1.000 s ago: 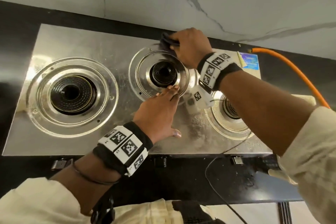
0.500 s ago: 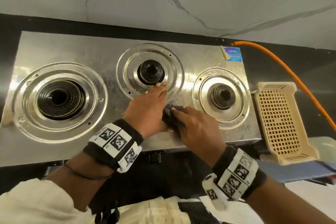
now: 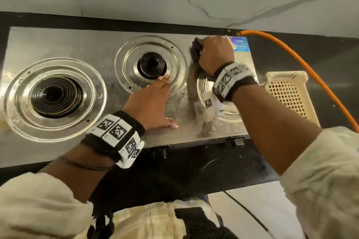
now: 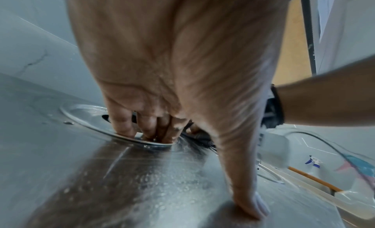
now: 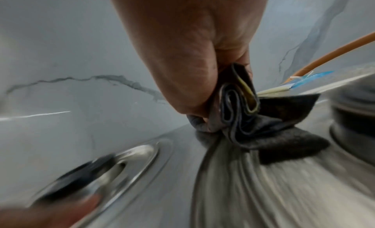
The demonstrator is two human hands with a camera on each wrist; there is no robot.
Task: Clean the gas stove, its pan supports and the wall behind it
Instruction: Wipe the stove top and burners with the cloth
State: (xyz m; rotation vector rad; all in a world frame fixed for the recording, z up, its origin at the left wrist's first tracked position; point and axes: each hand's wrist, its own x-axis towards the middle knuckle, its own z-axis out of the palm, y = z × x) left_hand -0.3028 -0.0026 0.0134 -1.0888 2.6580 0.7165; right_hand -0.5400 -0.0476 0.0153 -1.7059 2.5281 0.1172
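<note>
The right hand (image 3: 215,54) grips a bunched dark cloth (image 5: 261,119), pressing it on the stove (image 3: 58,44) top near the back edge, between the middle and right burners. The left hand (image 3: 149,103) lies flat, fingers straight, bracing. The surface looks wet, so that brace could slip; the cloth might snag the peeling sticker (image 3: 240,44).

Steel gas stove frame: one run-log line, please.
right hand: grips dark folded cloth, wiping steel gas stove top rear right | left hand: flat on stove, fingertips at middle burner ring
</note>
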